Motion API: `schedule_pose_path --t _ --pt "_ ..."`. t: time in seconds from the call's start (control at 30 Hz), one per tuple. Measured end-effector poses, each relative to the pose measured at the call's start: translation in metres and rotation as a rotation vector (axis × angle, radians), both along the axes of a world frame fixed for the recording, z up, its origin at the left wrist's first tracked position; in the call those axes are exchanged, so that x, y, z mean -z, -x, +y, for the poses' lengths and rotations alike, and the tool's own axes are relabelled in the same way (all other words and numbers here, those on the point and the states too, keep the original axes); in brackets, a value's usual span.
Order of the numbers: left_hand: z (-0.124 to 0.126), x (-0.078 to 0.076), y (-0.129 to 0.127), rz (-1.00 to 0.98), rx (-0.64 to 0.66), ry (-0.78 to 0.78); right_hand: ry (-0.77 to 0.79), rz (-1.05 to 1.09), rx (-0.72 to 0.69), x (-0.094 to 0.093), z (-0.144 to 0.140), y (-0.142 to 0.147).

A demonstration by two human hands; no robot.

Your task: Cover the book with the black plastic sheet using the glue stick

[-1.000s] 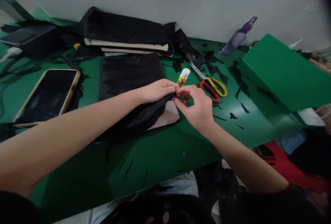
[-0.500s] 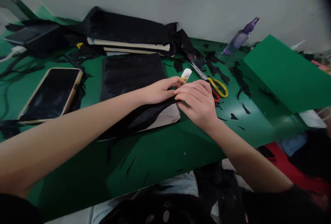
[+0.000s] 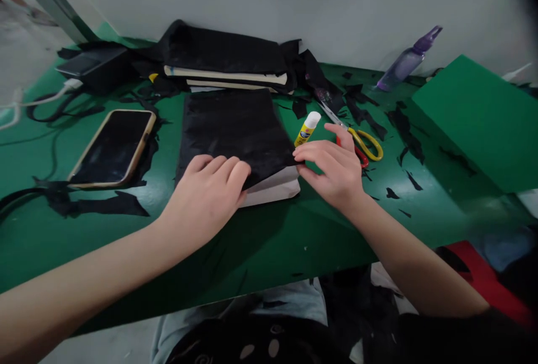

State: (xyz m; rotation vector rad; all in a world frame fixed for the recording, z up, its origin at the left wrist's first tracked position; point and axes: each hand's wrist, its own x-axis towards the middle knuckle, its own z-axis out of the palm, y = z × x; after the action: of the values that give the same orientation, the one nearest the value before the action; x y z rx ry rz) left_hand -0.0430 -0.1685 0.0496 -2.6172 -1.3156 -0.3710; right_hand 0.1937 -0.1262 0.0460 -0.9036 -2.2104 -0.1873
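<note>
Both hands' fingers [image 3: 218,169] lie flat, unclenched, pressing the black sheet [image 3: 235,125] beneath them.

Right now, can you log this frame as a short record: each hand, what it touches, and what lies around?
left hand: flat, palm down, pressing the near edge of the black sheet
right hand: fingertips on the sheet's right corner, no closed grip
under the sheet: pale board showing at the near right corner
right of the sheet: glue stick, scissors
left of the sheet: phone, screen dark
surface: green table strewn with black scraps
</note>
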Motion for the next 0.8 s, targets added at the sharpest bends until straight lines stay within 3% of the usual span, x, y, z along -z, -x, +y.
schedule_pose_path --t 0.37,0.5,0.7,0.8 --pt "-0.017 -0.003 0.008 0.231 0.007 -0.164 0.017 -0.048 -0.06 0.008 0.0 -0.013" --pt "-0.018 0.003 0.013 0.287 0.035 -0.209 0.018 -0.097 -0.112 0.014 -0.003 -0.02" --pt "-0.014 0.015 0.028 0.268 0.189 -0.28 0.008 -0.243 -0.206 0.028 -0.006 -0.029" --pt "-0.01 0.018 0.036 0.191 0.298 -0.235 -0.005 -0.279 -0.209 0.031 -0.006 -0.03"
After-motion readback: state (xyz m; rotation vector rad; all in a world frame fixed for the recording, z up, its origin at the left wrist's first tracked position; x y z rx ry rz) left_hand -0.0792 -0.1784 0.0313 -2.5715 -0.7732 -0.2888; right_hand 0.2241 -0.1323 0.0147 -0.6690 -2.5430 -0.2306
